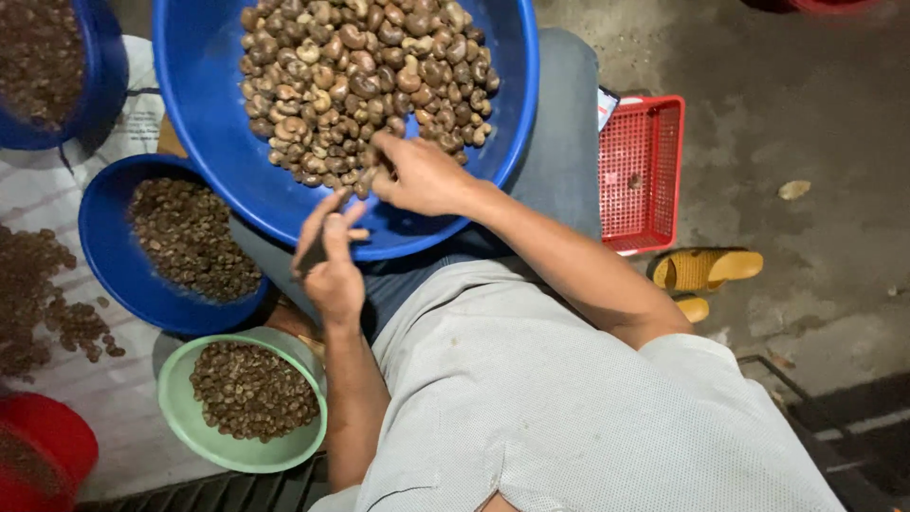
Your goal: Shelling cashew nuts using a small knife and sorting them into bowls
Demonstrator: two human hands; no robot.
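Right hand (422,177) reaching into the near edge of a heap of brown cashew nuts (365,81), fingers (384,144) curled down and pinched among the nuts at the heap's near rim; whether closed on a single nut, impossible to tell. Left hand (332,261) just near and left of it, fingers (322,213) clenched around a small dark tool, possibly a blade, with a pale nut (357,233) touching the fingertips. Heap lying directly far of both hands, right hand the nearer, already touching it. Nuts piled in a large blue basin (199,104) resting across the lap, heap filling its far half, near part bare. Further left, a smaller blue bowl (104,256) of darker pieces; near it, a pale green bowl (180,403) of similar pieces. Loose nuts (57,303) scattered on the white sacking at far left. To the right, a red plastic basket (643,171) on the concrete floor, yellow sandals (706,270) beside it.
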